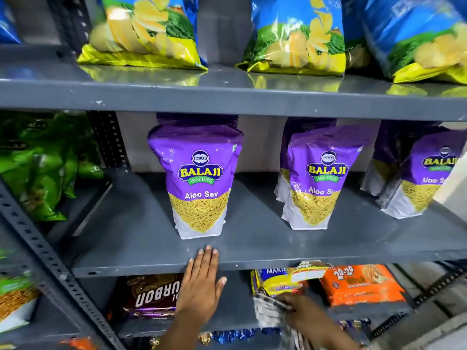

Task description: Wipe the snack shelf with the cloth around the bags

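Note:
The grey metal snack shelf (252, 243) runs across the middle of the head view. Three groups of purple Aloo Sev bags stand on it: one at the centre (199, 178), one to its right (316, 180), one at the far right (427, 178). My left hand (202, 281) lies flat and open, its fingertips on the shelf's front edge just below the centre bag. Lower right, my right hand (300, 314) is blurred and grips a crumpled checked cloth (267, 309), in front of the shelf below.
Above, blue and yellow chip bags (146, 34) sit on an upper shelf. Green bags (38, 162) fill the left bay behind a perforated upright (50, 256). Below are a brown Bourbon pack (151, 294), a yellow biscuit pack (280, 281) and an orange cookie pack (361, 284).

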The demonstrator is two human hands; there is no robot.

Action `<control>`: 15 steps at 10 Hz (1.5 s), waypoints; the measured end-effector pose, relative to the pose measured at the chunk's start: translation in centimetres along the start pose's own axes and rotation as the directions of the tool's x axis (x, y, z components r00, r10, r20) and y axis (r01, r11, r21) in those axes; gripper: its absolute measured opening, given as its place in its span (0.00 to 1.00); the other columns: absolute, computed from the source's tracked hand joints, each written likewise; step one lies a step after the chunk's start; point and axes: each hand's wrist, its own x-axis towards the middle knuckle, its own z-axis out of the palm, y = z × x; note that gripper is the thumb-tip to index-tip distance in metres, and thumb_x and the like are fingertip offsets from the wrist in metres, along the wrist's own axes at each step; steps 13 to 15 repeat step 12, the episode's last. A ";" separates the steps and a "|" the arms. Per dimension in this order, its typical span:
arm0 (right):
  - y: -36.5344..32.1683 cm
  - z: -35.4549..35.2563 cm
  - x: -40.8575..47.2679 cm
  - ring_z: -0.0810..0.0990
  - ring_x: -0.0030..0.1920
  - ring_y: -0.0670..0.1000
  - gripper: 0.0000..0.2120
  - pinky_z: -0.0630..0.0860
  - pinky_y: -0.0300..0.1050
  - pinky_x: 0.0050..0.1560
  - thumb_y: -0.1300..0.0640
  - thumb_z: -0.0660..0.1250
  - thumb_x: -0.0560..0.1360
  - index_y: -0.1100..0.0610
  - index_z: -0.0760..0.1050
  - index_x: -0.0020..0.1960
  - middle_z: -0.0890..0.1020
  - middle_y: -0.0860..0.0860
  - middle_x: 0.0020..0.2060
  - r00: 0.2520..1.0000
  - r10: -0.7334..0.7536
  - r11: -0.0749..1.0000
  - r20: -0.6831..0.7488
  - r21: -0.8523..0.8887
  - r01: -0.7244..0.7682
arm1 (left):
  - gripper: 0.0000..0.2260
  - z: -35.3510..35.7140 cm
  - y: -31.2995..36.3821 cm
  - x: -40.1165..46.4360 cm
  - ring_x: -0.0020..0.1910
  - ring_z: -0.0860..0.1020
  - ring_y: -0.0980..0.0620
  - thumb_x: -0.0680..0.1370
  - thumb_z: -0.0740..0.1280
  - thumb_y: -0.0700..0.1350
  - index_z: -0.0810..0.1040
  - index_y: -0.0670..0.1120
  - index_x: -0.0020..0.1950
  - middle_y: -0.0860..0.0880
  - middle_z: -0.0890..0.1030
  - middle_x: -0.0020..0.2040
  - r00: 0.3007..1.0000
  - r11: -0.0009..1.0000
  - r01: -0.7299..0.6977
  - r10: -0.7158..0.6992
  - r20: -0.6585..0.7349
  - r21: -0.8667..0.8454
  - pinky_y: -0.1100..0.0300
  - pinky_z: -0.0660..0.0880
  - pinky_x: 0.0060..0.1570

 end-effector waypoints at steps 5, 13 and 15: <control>-16.0 -20.9 -12.9 0.77 0.30 0.31 0.21 0.69 0.22 0.30 0.70 0.62 0.73 0.49 0.75 0.58 0.79 0.42 0.41 0.504 -0.639 0.703 -0.582 -0.174 0.690 | 0.28 -6.6 1.5 -1.1 0.74 0.37 0.58 0.77 0.38 0.61 0.62 0.45 0.67 0.53 0.36 0.76 0.981 0.994 0.093 -0.101 -0.166 -0.053 0.65 0.36 0.71; -26.2 -24.4 -5.8 0.56 0.75 0.55 0.21 0.50 0.69 0.71 0.54 0.50 0.81 0.42 0.56 0.73 0.60 0.50 0.76 0.718 -0.550 0.730 -0.427 -0.663 0.165 | 0.34 -29.3 1.0 5.2 0.72 0.53 0.46 0.77 0.40 0.62 0.54 0.38 0.72 0.39 0.63 0.73 0.774 0.992 0.084 -0.006 -0.634 0.092 0.57 0.41 0.69; -26.2 -24.4 -5.8 0.56 0.75 0.55 0.21 0.50 0.69 0.71 0.54 0.50 0.81 0.42 0.56 0.73 0.60 0.50 0.76 0.718 -0.550 0.730 -0.427 -0.663 0.165 | 0.34 -29.3 1.0 5.2 0.72 0.53 0.46 0.77 0.40 0.62 0.54 0.38 0.72 0.39 0.63 0.73 0.774 0.992 0.084 -0.006 -0.634 0.092 0.57 0.41 0.69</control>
